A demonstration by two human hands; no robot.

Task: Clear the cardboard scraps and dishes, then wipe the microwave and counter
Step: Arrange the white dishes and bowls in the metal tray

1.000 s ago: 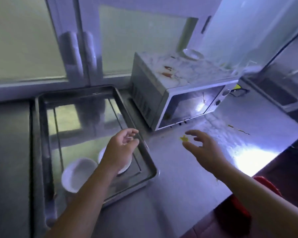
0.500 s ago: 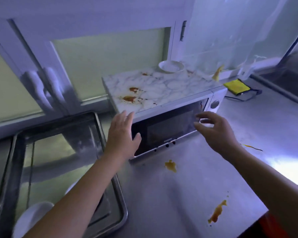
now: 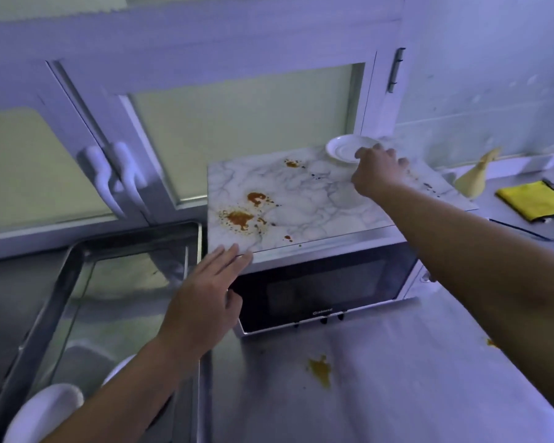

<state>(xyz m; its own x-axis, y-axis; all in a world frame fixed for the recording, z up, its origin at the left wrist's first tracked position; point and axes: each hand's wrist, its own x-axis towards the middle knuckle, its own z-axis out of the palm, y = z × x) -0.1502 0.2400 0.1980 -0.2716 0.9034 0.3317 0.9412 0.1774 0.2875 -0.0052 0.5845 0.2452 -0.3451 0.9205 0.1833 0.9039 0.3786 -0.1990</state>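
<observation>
item: white saucer (image 3: pixel 349 151), back right of microwave (image 3: pixel 317 289) top; looks empty. my right hand (image 3: pixel 376 172) touches its near rim; i cannot tell if the grip has closed. left hand (image 3: pixel 205 295) flat, fingers straight, at front left corner. risk: a half-caught saucer slides off the back. metal tray (image 3: pixel 61 282), left: white bowls (image 3: pixel 45 410), contents unseen.

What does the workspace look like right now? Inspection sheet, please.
Surface: counter steel, orange stains.
Job's things: microwave top stained; saucer on its back corner; yellow cloth right; bowls in tray.
Clutter: pale scrap against wall.
Hands: left hand open, fingertips at microwave corner; right hand at saucer rim, grip unclear.
Cables: dark cord-like line beside cloth, unsure.
Surroundings: frosted doors, tiled wall.
</observation>
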